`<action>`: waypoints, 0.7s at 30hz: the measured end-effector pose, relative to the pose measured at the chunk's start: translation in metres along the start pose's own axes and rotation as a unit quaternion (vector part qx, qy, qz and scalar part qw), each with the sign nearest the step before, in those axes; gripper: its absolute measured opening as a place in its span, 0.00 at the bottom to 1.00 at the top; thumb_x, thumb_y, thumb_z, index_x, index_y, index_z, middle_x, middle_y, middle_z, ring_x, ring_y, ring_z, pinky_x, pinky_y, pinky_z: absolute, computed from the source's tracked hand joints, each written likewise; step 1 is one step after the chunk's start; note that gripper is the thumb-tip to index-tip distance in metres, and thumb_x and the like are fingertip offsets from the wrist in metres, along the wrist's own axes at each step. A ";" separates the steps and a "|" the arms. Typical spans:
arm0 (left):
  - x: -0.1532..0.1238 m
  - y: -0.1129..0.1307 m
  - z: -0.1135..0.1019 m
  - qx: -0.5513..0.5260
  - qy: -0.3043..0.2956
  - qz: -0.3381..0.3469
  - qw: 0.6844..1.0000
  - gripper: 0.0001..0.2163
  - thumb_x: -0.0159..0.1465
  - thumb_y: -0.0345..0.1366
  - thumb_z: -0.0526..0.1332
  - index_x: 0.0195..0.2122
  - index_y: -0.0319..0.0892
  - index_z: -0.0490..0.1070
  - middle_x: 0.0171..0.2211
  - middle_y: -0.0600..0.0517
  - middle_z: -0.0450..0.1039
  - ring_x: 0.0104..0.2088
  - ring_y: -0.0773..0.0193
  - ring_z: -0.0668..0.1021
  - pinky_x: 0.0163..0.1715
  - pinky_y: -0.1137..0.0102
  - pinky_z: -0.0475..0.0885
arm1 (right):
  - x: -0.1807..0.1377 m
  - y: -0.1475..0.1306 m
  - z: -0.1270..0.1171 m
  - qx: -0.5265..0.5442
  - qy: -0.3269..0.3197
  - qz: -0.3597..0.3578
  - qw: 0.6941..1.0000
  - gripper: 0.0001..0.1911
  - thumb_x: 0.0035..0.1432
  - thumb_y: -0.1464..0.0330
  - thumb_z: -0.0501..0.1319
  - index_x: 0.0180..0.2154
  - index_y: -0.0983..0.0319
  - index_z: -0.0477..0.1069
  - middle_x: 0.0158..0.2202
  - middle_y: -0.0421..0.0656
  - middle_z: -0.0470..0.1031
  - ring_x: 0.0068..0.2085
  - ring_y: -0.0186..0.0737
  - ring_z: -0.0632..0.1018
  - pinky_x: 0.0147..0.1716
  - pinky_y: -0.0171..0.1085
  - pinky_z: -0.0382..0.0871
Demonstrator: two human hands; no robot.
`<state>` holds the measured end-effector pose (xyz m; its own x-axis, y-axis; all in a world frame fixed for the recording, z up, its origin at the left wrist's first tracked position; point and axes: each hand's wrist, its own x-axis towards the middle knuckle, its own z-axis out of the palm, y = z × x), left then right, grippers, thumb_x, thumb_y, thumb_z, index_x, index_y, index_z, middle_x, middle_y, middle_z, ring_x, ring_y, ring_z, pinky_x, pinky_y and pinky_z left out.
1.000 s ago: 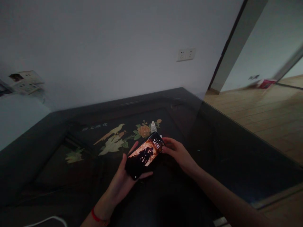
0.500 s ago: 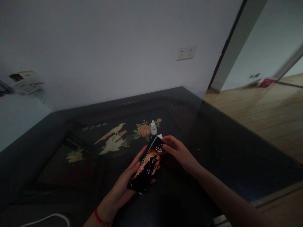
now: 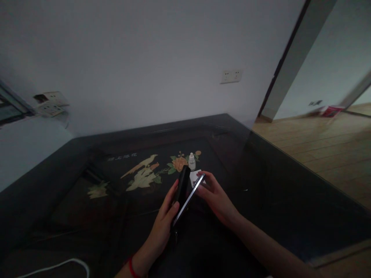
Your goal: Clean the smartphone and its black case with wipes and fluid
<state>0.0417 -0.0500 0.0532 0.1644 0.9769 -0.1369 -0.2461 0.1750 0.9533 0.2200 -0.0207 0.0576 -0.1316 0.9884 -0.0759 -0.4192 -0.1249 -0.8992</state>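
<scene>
A white cable [image 3: 58,265] curves across the near left corner of the dark tabletop [image 3: 261,181]. Just beyond it, the left wrist wears a red band [image 3: 131,267]. The left hand [image 3: 164,224] is closed around the lower part of a phone [image 3: 188,200], thumb and fingers gripping it from the left side. The phone is tilted steeply on edge, so only its thin bright rim shows, running up and to the right. Behind it, also in the left hand's grip, a black case [image 3: 183,185] stands nearly upright, apart from the phone at the top and close to it at the bottom. The right hand [image 3: 216,197] holds the phone's upper end, its fingertips pinching the top corner. Just past the fingers lies a small white card [image 3: 194,177], and beyond that stands a small white bottle [image 3: 191,161]. A bird-and-flower inlay [image 3: 145,173] decorates the tabletop to the left. On the far wall sits a double socket [image 3: 231,76].
</scene>
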 end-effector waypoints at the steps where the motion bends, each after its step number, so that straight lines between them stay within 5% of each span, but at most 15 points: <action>1: 0.000 -0.002 0.000 0.020 0.008 0.023 1.000 0.25 0.61 0.44 0.60 0.60 0.56 0.61 0.65 0.55 0.54 0.65 0.55 0.56 0.63 0.62 0.53 | -0.001 0.002 0.004 0.014 -0.008 0.008 1.000 0.34 0.46 0.61 0.69 0.54 0.52 0.59 0.53 0.44 0.67 0.46 0.41 0.74 0.47 0.44 0.69; 8: -0.003 -0.016 -0.002 0.087 0.051 0.130 0.986 0.25 0.62 0.43 0.58 0.62 0.53 0.58 0.66 0.52 0.51 0.66 0.55 0.55 0.64 0.61 0.49 | 0.001 0.013 0.030 0.080 -0.027 0.024 0.996 0.57 0.41 0.67 0.73 0.63 0.47 0.39 0.46 0.42 0.71 0.47 0.43 0.75 0.51 0.47 0.67; 17: 0.000 -0.012 -0.006 0.101 0.116 0.213 0.965 0.25 0.63 0.43 0.57 0.61 0.52 0.56 0.68 0.53 0.46 0.67 0.57 0.51 0.64 0.62 0.44 | 0.013 0.027 0.060 0.025 -0.012 -0.051 0.998 0.35 0.45 0.59 0.68 0.54 0.57 0.59 0.46 0.46 0.73 0.49 0.48 0.76 0.51 0.47 0.68; 21: 0.006 0.001 -0.013 0.105 0.139 0.236 0.956 0.25 0.63 0.41 0.58 0.61 0.52 0.56 0.69 0.55 0.41 0.68 0.59 0.44 0.65 0.64 0.39 | 0.025 0.028 0.061 -0.059 0.017 -0.106 0.992 0.35 0.48 0.57 0.65 0.55 0.57 0.57 0.51 0.48 0.70 0.52 0.48 0.74 0.50 0.47 0.69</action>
<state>0.0301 -0.0427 0.0495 -0.1855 0.9410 0.2830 -0.0284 -0.2930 0.9557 0.1503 -0.0045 0.0563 -0.0209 0.9940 0.1072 -0.3251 0.0946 -0.9409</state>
